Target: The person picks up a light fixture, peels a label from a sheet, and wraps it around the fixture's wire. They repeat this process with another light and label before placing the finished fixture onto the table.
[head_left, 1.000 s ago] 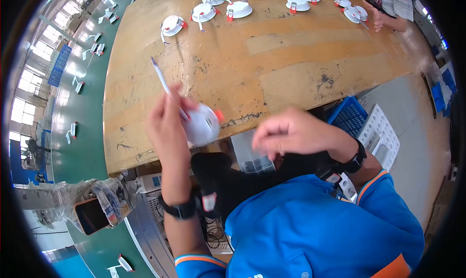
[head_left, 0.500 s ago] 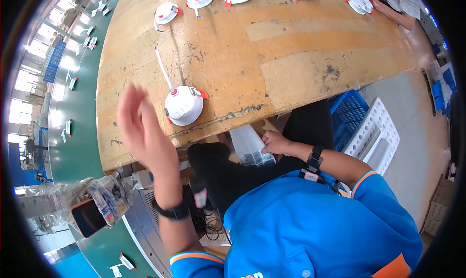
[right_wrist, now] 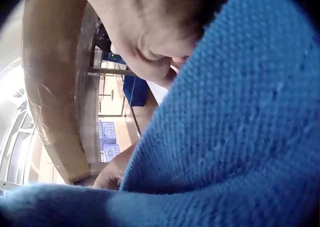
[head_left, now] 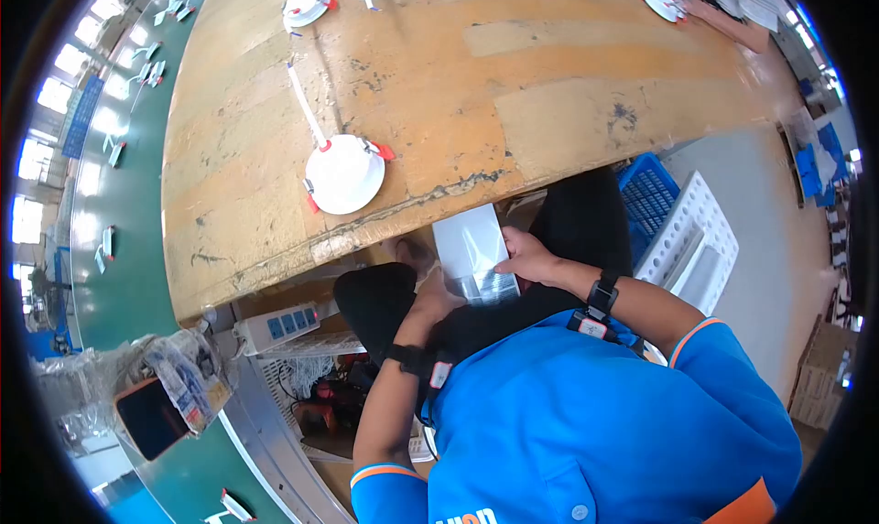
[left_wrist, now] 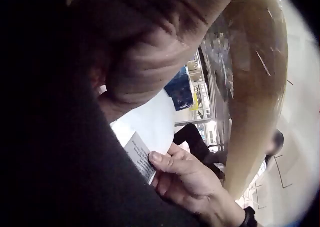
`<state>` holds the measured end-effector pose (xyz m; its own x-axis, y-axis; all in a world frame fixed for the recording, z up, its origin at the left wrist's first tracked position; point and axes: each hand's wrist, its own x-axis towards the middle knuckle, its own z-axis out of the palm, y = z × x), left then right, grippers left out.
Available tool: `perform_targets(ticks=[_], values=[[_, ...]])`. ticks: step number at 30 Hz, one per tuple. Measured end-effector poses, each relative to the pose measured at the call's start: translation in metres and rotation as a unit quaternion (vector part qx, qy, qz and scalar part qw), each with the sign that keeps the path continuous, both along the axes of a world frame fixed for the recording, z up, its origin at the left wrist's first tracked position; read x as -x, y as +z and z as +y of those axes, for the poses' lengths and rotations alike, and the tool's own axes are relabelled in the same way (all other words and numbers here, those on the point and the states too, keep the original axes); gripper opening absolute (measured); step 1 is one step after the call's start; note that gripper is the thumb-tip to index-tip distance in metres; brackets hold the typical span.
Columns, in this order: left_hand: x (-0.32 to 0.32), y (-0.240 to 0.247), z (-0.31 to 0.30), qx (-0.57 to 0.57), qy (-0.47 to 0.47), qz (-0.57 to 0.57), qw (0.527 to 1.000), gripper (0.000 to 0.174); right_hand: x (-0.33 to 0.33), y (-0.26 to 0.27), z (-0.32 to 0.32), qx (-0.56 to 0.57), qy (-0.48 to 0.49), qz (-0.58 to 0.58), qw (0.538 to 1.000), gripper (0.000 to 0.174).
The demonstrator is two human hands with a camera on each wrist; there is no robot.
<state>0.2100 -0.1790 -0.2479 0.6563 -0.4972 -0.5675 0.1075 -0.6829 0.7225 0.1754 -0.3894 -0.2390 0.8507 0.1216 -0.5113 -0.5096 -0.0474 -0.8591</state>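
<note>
A white box (head_left: 469, 245) with a printed label (left_wrist: 140, 154) sits in my lap just below the table's edge (head_left: 275, 249). My right hand (head_left: 529, 254) grips its right side, and the fingers (left_wrist: 187, 179) curl over the label end. My left hand (head_left: 428, 295) is at the box's near left corner with its fingers tucked under it; the left wrist view shows only the palm (left_wrist: 145, 62) close up. A round white downlight (head_left: 343, 174) with red clips and a white cable (head_left: 305, 108) lies on the table, free of both hands. A blue sleeve (right_wrist: 240, 137) fills most of the right wrist view.
Several more downlights (head_left: 307, 5) line the table's far edge, where another person's arm (head_left: 732, 25) rests. A blue crate (head_left: 648, 194) and a white perforated tray (head_left: 700, 240) stand on the floor to my right. A power strip (head_left: 279, 324) and a bagged phone (head_left: 151, 414) are on the left.
My left hand put the downlight on the table, then dropped below the edge to the box. My right hand has raised the box higher in my lap.
</note>
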Motion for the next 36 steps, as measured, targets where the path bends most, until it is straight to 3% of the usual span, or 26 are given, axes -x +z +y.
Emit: perform_targets(ticks=[2, 5, 8, 11, 14, 17, 20, 21, 23, 24, 27, 28, 30, 31, 33, 34, 36], values=[[0.002, -0.012, 0.007, 0.069, 0.015, 0.049, 0.996, 0.061, 0.008, -0.001, 0.003, 0.045, -0.035, 0.005, 0.998, 0.049], [0.004, 0.008, -0.002, -0.114, -0.036, -0.007, 0.993, 0.059, 0.010, -0.004, 0.006, 0.071, -0.051, 0.040, 0.995, 0.047], [0.008, -0.017, 0.012, -0.035, -0.007, -0.054, 0.998, 0.063, 0.006, -0.006, 0.013, 0.075, -0.091, 0.041, 0.992, 0.047], [0.008, 0.005, 0.014, -0.101, -0.018, -0.002, 0.995, 0.057, 0.010, -0.042, 0.015, 0.107, -0.112, -0.074, 0.985, 0.048], [0.015, -0.004, 0.010, -0.017, 0.115, 0.067, 0.991, 0.047, 0.009, -0.039, 0.001, 0.156, -0.105, -0.030, 0.982, 0.050], [0.015, -0.023, -0.009, 0.092, 0.162, 0.068, 0.980, 0.045, 0.009, -0.024, -0.019, 0.145, -0.159, 0.006, 0.977, 0.052], [0.014, -0.053, -0.029, 0.204, 0.180, 0.019, 0.962, 0.040, 0.015, -0.030, -0.035, 0.206, -0.163, 0.001, 0.965, 0.051], [0.009, -0.053, -0.032, 0.177, 0.156, 0.042, 0.971, 0.038, 0.016, -0.032, -0.038, 0.224, -0.162, -0.001, 0.961, 0.051], [0.001, -0.050, -0.026, 0.114, 0.112, 0.090, 0.983, 0.035, 0.018, -0.038, -0.040, 0.089, -0.206, -0.008, 0.974, 0.046], [0.003, -0.036, -0.025, 0.138, 0.162, 0.129, 0.969, 0.027, 0.017, -0.034, -0.036, 0.016, -0.227, -0.014, 0.974, 0.044], [-0.001, -0.045, -0.020, 0.037, 0.087, 0.005, 0.996, 0.021, 0.010, -0.017, -0.028, -0.064, -0.189, -0.026, 0.979, 0.037], [0.000, -0.042, -0.019, 0.067, 0.108, -0.018, 0.992, 0.031, 0.009, -0.007, -0.026, -0.057, -0.177, -0.042, 0.982, 0.035], [0.001, -0.029, -0.021, 0.062, 0.177, -0.208, 0.960, 0.042, 0.006, 0.010, -0.018, -0.037, -0.152, -0.072, 0.985, 0.030], [0.001, -0.014, -0.023, 0.059, 0.212, -0.300, 0.928, 0.048, 0.003, 0.012, -0.018, 0.011, -0.120, -0.126, 0.985, 0.028], [0.004, 0.053, -0.026, 0.070, 0.188, -0.400, 0.894, 0.058, -0.005, 0.018, -0.017, 0.107, -0.049, -0.228, 0.966, 0.025], [0.005, 0.080, -0.025, 0.074, 0.177, -0.450, 0.872, 0.063, -0.010, 0.047, -0.011, 0.195, -0.036, -0.271, 0.942, 0.021], [0.008, 0.099, -0.021, 0.107, 0.040, -0.530, 0.840, 0.067, -0.023, 0.079, -0.008, 0.288, 0.098, -0.337, 0.891, 0.020]])
